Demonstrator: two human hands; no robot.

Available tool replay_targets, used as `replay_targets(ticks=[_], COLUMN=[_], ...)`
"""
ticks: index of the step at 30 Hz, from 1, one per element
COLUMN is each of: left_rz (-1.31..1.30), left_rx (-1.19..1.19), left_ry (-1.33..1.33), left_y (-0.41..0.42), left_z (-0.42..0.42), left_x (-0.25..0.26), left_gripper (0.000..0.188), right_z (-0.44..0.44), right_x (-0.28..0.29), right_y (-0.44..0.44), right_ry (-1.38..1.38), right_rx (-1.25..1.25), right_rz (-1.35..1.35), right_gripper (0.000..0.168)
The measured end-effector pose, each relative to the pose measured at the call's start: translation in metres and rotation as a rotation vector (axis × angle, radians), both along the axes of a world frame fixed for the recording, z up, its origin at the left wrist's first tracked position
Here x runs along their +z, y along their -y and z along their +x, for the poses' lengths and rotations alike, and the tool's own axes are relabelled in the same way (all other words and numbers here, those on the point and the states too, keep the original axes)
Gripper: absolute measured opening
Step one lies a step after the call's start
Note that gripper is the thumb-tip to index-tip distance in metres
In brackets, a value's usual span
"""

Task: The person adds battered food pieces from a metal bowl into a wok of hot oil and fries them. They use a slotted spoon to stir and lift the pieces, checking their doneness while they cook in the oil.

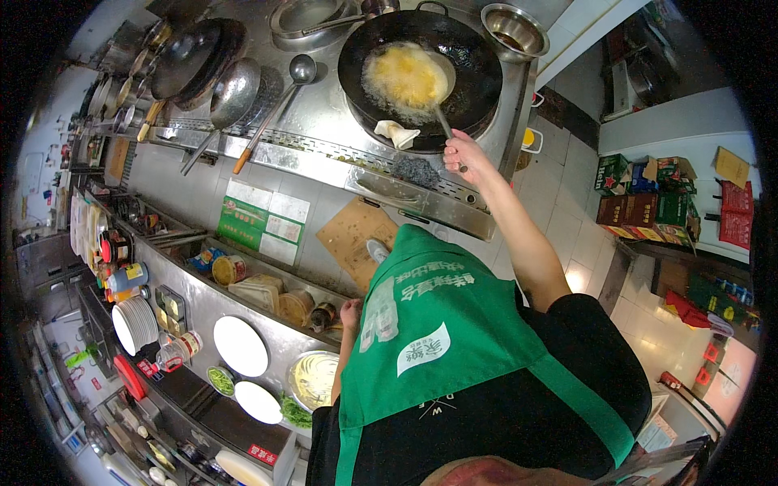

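Note:
My right hand (465, 155) grips the metal handle of a broad wok ladle or skimmer (448, 79), whose round head rests inside a large black wok (474, 67). Yellow food (404, 74) bubbles in foaming liquid beside that head, partly covering it. A folded pale cloth (398, 133) lies over the wok's near rim. Down by my side, my left hand (350, 313) hangs near the edge of the steel counter behind, close to a dark-lidded jar (323, 314). Its fingers look curled, but the inside of the hand is hidden.
On the stove lie a wooden-handled ladle (267, 118), a perforated strainer (236, 94) and stacked black woks (197, 61). A steel bowl (514, 33) stands right of the wok. Dark scouring mesh (416, 172) sits on the front ledge. White plates (240, 346) occupy the counter. Cardboard (352, 237) covers the floor underfoot.

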State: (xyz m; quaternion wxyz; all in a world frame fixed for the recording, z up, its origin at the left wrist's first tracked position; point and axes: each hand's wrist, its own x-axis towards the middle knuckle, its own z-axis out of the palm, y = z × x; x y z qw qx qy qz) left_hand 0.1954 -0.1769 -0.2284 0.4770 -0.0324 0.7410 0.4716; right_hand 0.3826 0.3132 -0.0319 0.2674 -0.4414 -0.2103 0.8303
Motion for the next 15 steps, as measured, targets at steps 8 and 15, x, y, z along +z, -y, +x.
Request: replay_targets(ticks=[8, 15], left_rz=[-0.008, -0.019], left_rx=[0.017, 0.036], left_ry=[0.020, 0.038], left_y=[0.000, -0.006], left_z=[-0.003, -0.005], left_x=[0.008, 0.011], left_gripper=[0.009, 0.010], right_z=[0.016, 0.025], right_x=[0.001, 0.036], right_y=[0.009, 0.032], right_ry=[-0.432, -0.121], right_rx=[0.029, -0.085], right_rz=[-0.269, -0.013], right_gripper=[0.045, 0.055])
